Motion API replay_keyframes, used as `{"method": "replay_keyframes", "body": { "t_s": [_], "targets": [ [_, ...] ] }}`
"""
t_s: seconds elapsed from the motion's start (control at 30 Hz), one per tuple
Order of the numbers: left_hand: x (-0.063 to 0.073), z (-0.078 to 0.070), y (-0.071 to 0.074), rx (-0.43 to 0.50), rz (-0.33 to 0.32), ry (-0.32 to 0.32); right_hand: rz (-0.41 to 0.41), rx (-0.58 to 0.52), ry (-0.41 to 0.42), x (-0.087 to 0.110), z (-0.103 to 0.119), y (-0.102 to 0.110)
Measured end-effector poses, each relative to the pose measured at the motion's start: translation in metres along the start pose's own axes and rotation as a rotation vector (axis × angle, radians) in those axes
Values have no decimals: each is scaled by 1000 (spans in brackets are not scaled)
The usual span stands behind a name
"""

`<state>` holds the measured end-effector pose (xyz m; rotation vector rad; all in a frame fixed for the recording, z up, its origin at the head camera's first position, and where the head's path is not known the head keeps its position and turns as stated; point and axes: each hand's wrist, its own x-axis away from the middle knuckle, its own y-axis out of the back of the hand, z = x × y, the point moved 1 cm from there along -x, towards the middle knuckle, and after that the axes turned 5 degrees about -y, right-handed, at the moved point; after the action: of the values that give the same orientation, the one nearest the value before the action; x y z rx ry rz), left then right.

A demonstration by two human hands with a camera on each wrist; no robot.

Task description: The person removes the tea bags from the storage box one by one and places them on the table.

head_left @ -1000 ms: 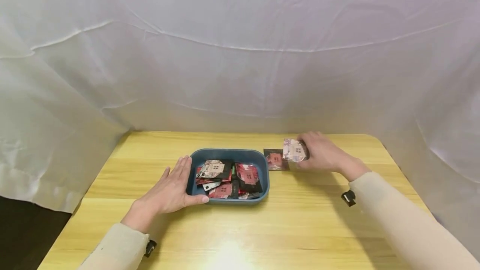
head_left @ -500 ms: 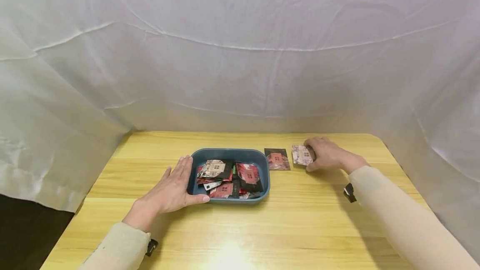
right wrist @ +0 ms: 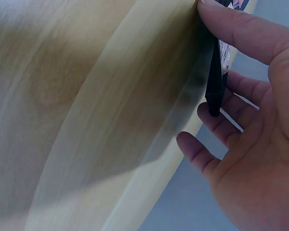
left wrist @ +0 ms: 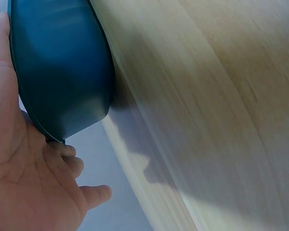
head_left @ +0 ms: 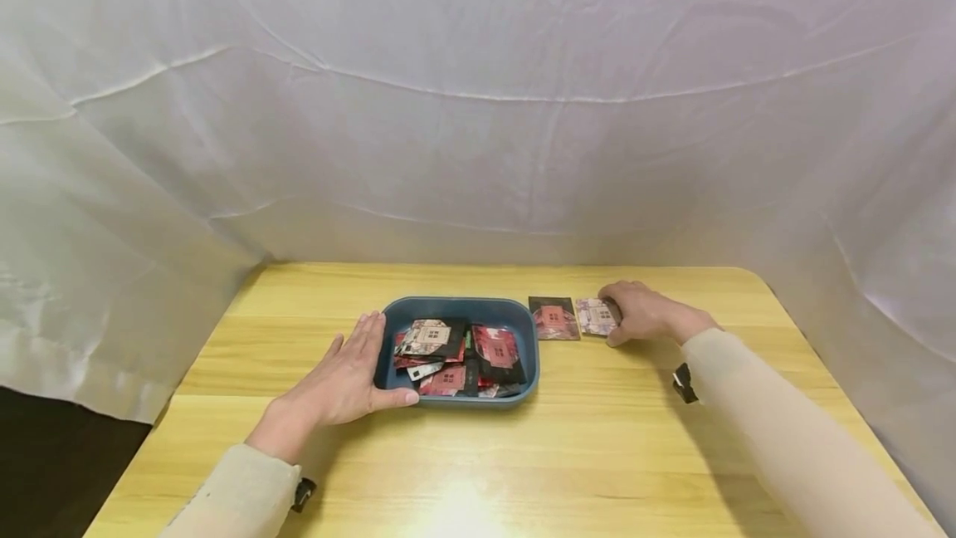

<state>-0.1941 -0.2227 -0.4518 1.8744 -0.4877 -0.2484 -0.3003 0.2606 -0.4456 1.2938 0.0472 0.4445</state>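
Note:
My right hand (head_left: 641, 313) grips a pale floral and black sachet (head_left: 597, 317), thumb on the near side and fingers on the far side. In the right wrist view the sachet's dark edge (right wrist: 214, 82) shows tilted between thumb and fingers. A black and red sachet (head_left: 555, 318) lies flat just left of it. My left hand (head_left: 339, 376) rests against the left end of a blue plastic bin (head_left: 529, 380), its fingers straight along the side and its thumb at the near rim. Inside the bin lie several mixed sachets, with a black and cream one (head_left: 431, 338) on top.
The bin and sachets are on a light wooden table (head_left: 478, 455). White cloth (head_left: 478, 148) hangs behind the table and along both sides. A dark area (head_left: 60, 463) shows beyond the table at the lower left.
My right hand has brought the pale floral sachet off the black and red one and down beside it on the right, then slightly left. The left hand stays at the bin.

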Motion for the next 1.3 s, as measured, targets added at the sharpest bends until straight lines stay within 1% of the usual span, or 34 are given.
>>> {"method": "replay_keyframes", "body": {
  "t_s": [0.57,0.97,1.03,1.13,1.2,1.3],
  "targets": [
    [-1,-3,1,5,-6,-5,21,-35,-11,-1,-8,0],
    [-3,-2,1,5,7,2,27,-59,-28,1,-11,-1],
    [-3,-3,0,7,17,4,6,-67,-24,3,-9,1],
    [-4,-4,0,10,28,6,-66,-73,-7,5,-1,7],
    [-4,-6,-1,11,28,4,-134,-64,2,7,11,12],
    [-5,-6,0,9,25,3,-253,-45,39,7,40,17]
  ]
}}
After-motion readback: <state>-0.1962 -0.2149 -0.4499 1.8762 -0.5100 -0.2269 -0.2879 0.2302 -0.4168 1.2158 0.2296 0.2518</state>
